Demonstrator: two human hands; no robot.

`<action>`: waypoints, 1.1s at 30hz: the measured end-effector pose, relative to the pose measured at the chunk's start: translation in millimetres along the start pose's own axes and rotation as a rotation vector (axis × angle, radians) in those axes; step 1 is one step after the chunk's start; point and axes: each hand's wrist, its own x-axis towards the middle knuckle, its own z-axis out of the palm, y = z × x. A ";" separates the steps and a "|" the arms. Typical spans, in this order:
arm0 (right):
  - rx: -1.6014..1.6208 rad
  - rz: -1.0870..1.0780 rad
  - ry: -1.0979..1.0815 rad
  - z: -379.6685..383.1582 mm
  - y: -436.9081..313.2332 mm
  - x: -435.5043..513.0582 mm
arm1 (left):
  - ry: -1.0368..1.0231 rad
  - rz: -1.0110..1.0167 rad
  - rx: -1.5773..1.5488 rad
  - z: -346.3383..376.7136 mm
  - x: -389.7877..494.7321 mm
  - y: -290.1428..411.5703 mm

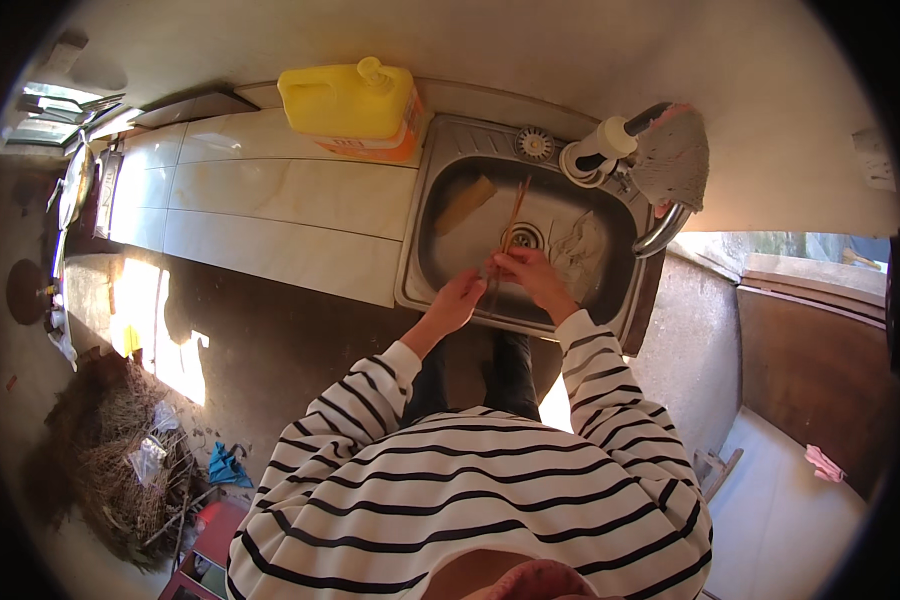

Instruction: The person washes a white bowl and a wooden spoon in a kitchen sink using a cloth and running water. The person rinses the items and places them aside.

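Observation:
Over the stainless steel sink [450, 271], my right hand [532, 274] pinches a bundle of thin brown sticks [515, 214] that look like chopsticks. Their upper ends point away from me, across the drain [526, 237]. My left hand [457, 298] is close by the lower part of the sticks, fingers curled; whether it grips them is unclear. A flat yellow-brown piece [465, 205], perhaps a scouring pad, lies in the left side of the basin. Crumpled pale cloth or film [579, 247] lies at the basin's right.
A yellow plastic jug [349, 105] stands on the tiled counter [292, 187] left of the sink. A strainer basket [535, 143] sits on the sink's back ledge. At the right rises a curved metal faucet [664, 232] with a grey cloth [671, 157] over it. Dry brushwood [127, 457] lies on the floor.

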 end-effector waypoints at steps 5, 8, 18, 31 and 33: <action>0.024 -0.093 0.013 35.5 -31.4 2.5 | -0.014 -0.293 -0.182 -7.3 25.3 38.2; -0.032 -0.117 -0.020 42.5 -35.1 -0.5 | 0.042 -0.068 0.105 -29.2 15.9 11.1; -0.427 -0.179 0.829 -147.8 0.3 -6.6 | -0.013 -0.185 -0.220 -99.6 -16.4 63.7; -0.234 -0.075 0.744 -216.5 105.8 24.6 | 0.085 -0.375 -0.227 -84.3 -30.0 50.5; 0.433 -0.189 0.717 -178.1 54.8 -3.9 | 0.133 -0.332 -0.101 -84.6 -34.1 48.8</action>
